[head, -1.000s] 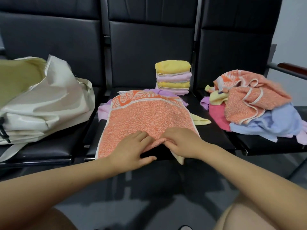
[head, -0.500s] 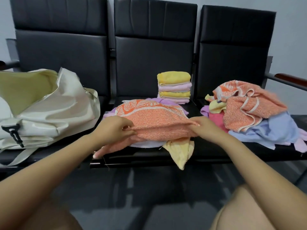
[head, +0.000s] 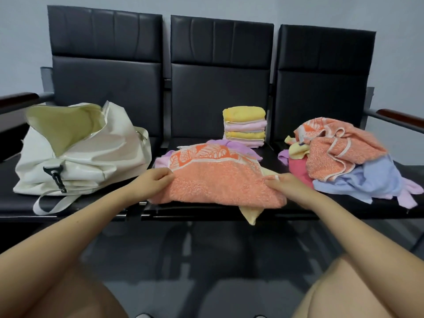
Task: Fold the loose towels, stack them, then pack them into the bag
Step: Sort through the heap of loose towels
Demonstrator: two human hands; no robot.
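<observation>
Two hands: left hand and right hand are curled on the orange towel's side edges.
Folded stack: behind the towel.
Loose pile: right of it.
Bag: left, gaping.

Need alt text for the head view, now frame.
Both hands, left hand and right hand, grip an orange towel being folded on the middle seat. Folded stack behind it, open bag left, loose pile right.

Two bare forearms, no sleeves, bare knees, unadorned hands, left hand, right hand
</observation>
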